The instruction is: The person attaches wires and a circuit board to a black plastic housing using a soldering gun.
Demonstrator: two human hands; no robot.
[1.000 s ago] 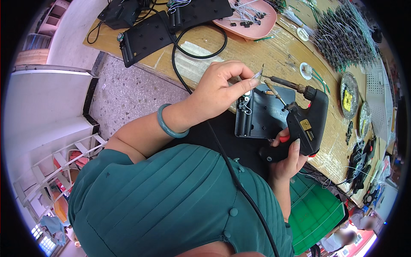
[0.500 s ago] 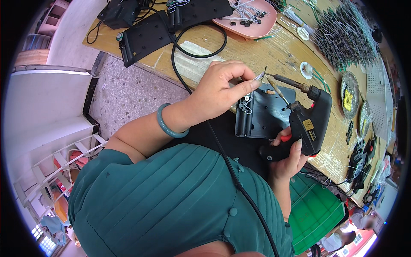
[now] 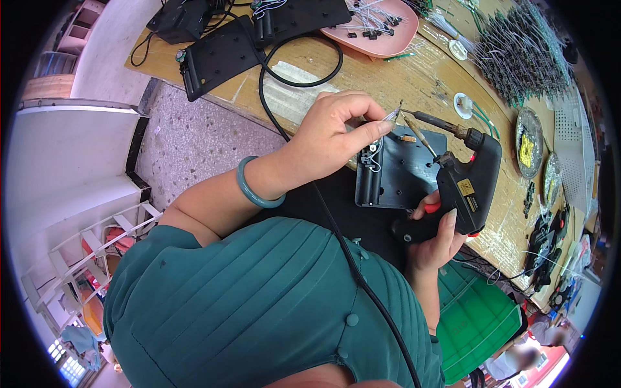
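looks like mid-soldering: left hand (image 3: 330, 132) pinching a wire (image 3: 392, 115) over the grey plate (image 3: 404, 171), right hand (image 3: 435, 236) gripping the soldering gun (image 3: 462, 184), tip probably needs to meet that wire next

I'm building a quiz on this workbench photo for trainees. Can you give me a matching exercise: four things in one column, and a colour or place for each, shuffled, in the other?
Things:
1. soldering gun
2. bangle
3. oval tray
4. grey plastic part

Colours or places:
A. pink, at the far edge of the bench
B. black with a red trigger, gripped by the right hand
C. teal, around the left wrist
D. lying on the bench under the fingers of the left hand

Pairs: 1-B, 2-C, 3-A, 4-D
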